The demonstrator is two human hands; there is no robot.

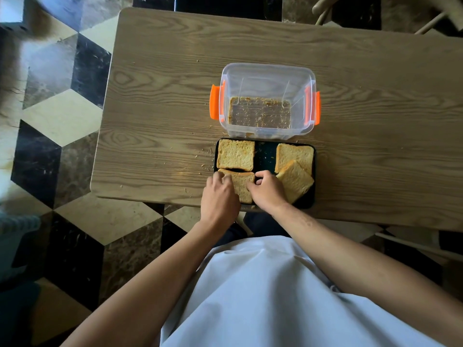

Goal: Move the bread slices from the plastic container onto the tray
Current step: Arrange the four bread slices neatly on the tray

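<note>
A clear plastic container [266, 78] with orange side clips stands on the table and holds only crumbs. In front of it lies a dark tray [265, 156] with several toasted bread slices. One slice [235, 154] lies at the far left, another slice [295, 154] at the far right, and a tilted slice [297, 181] leans over it. My left hand [218, 194] and my right hand [266, 190] both grip the near-left slice [241, 184] by its edges, on the tray.
The wooden table [162, 108] carries scattered crumbs around the tray. Its near edge runs just under my wrists. A patterned tile floor [62, 116] shows to the left. Chair parts [325, 8] show at the top right and lower right.
</note>
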